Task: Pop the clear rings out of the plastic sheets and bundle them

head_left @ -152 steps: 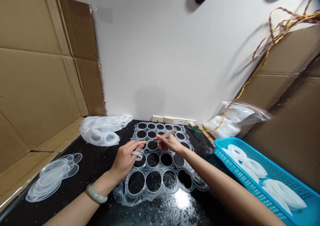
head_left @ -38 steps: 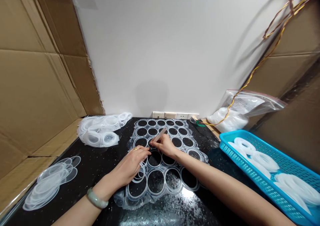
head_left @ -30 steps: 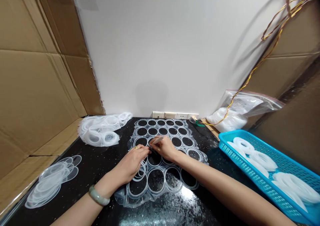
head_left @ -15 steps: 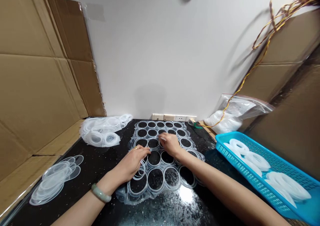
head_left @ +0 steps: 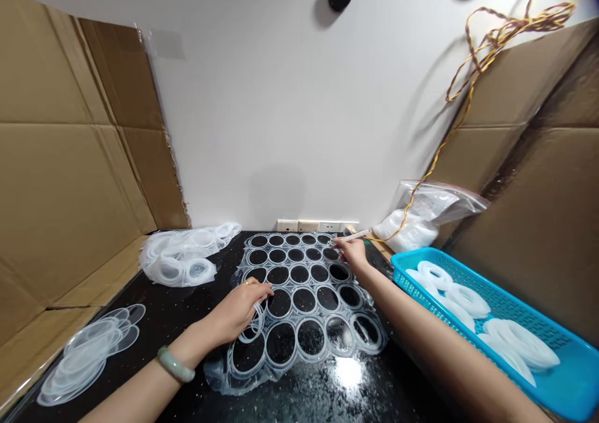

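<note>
A translucent plastic sheet [head_left: 219, 373], patterned with rows of round ring outlines, lies flat on the black speckled countertop [head_left: 187, 323]. Over its left side, my left hand [head_left: 238, 309] is closed around several thin translucent rings [head_left: 256, 324], which hang below the fingers. My right hand [head_left: 354, 254] is at the sheet's far right corner, pinching a slim white stick [head_left: 359, 234] that points toward the wall. The stick's exact kind cannot be made out. Black counter shows through the round outlines.
Loose translucent discs [head_left: 88, 354] lie at the left, with a stack of ring sheets [head_left: 180, 254] behind them. At right stand a blue basket [head_left: 568, 379] holding white ring bundles [head_left: 519, 342] and a clear bag [head_left: 421, 214]. Twisted wire [head_left: 437, 155], sockets [head_left: 309, 226] and cardboard walls [head_left: 70, 179] border the counter.
My right hand has moved from the sheet's middle to its far right corner, and the white stick now shows clearly. My left hand keeps the rings. The view has shifted slightly.
</note>
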The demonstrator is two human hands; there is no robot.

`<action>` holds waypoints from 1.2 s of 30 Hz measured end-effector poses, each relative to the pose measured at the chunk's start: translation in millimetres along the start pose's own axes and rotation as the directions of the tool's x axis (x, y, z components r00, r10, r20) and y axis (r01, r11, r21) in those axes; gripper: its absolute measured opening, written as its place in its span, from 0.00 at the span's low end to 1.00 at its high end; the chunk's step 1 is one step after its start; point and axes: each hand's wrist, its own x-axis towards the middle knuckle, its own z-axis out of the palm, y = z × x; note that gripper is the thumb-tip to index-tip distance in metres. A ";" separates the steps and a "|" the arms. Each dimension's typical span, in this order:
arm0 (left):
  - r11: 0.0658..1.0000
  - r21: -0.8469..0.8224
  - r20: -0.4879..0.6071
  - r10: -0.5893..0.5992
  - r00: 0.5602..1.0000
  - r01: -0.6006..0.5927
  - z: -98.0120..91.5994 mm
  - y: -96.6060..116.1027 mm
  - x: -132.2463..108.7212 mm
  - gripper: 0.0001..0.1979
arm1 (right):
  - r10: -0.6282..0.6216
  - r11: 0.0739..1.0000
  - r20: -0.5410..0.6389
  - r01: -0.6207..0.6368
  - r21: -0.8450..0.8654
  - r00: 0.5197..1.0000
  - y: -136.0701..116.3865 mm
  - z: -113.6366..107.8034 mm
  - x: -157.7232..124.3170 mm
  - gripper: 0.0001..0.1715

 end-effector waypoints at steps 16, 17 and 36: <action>0.977 -0.205 -0.314 -0.127 0.941 0.063 -10.3 -34.0 49.7 0.14 | -0.024 0.918 0.600 -0.221 0.331 0.799 -38.3 96.3 -31.6 0.14; 0.962 -0.258 -0.344 -0.180 0.922 0.092 -11.2 -32.2 52.0 0.13 | -0.042 0.912 0.621 -0.224 0.344 0.783 -40.8 94.4 -34.6 0.15; 0.510 -0.846 -0.125 -0.469 0.874 0.153 -20.4 -7.2 39.4 0.15 | -0.210 0.915 0.893 -0.241 0.323 0.398 -58.3 52.6 -78.2 0.18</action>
